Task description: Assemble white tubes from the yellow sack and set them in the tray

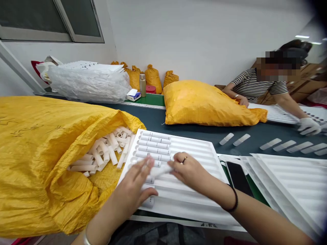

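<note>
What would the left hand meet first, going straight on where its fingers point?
The left hand would likely meet the printed tubes in the white tray first; its height above them is unclear.

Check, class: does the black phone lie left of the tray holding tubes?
No, the phone lies to the right of the tray.

The scene is viewed by a single camera worn on the head, aimed forward and down. The left hand [134, 182] and the right hand [187, 168] are seen close up, from above and behind, with the tray [178, 195] beneath them; well beyond the hands, the wall [178, 37] is taken in.
</note>
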`<state>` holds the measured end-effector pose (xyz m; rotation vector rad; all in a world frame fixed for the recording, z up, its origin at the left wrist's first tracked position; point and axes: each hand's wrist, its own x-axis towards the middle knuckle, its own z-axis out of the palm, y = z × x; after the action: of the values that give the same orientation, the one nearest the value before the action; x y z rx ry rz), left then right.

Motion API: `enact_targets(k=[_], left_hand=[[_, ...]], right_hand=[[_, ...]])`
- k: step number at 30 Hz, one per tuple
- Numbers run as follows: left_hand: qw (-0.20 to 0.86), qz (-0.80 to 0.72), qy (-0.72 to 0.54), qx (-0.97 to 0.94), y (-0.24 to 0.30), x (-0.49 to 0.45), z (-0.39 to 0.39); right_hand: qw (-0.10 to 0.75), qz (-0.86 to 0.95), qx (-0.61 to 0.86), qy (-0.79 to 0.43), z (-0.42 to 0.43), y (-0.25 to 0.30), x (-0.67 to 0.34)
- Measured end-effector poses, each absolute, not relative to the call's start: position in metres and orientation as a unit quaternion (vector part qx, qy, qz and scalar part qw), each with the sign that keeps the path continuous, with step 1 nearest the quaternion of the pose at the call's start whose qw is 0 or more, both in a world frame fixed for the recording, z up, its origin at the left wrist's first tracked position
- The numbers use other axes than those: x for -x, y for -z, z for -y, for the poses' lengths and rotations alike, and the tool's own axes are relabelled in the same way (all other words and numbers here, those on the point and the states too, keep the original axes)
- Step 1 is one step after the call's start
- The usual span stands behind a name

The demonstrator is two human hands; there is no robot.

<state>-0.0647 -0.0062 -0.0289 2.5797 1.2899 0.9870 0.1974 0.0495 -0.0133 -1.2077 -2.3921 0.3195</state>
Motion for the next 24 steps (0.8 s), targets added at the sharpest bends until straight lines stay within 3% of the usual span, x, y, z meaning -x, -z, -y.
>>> enact_targets(k=[5,7,10,14,18,24], left_hand=[[-0.007,-0.663,-0.169,-0.730,0.053,0.140,-0.034],[0.001,-0.689,-0.063,-0.722,0.065,0.165,-0.051],[0.000,-0.688,-0.011,-0.726,0.078,0.181,-0.066],[-0.001,-0.665,-0.006,-0.747,0.083,0.181,-0.071],[-0.003,-0.652,-0.032,-0.758,0.079,0.184,-0.072],[-0.004,-0.606,-0.214,-0.766,0.057,0.162,-0.065]], right_hand=[[0.232,0.661,0.713,0.003,-0.133,0.022,-0.292],[0.205,0.579,0.789,-0.001,-0.153,0.026,-0.330],[0.138,0.514,0.845,-0.055,-0.162,0.039,-0.363],[0.050,0.489,0.862,-0.124,-0.163,0.042,-0.375],[-0.022,0.500,0.855,-0.133,-0.162,0.011,-0.368],[0.058,0.737,0.655,-0.155,-0.117,0.004,-0.265]])
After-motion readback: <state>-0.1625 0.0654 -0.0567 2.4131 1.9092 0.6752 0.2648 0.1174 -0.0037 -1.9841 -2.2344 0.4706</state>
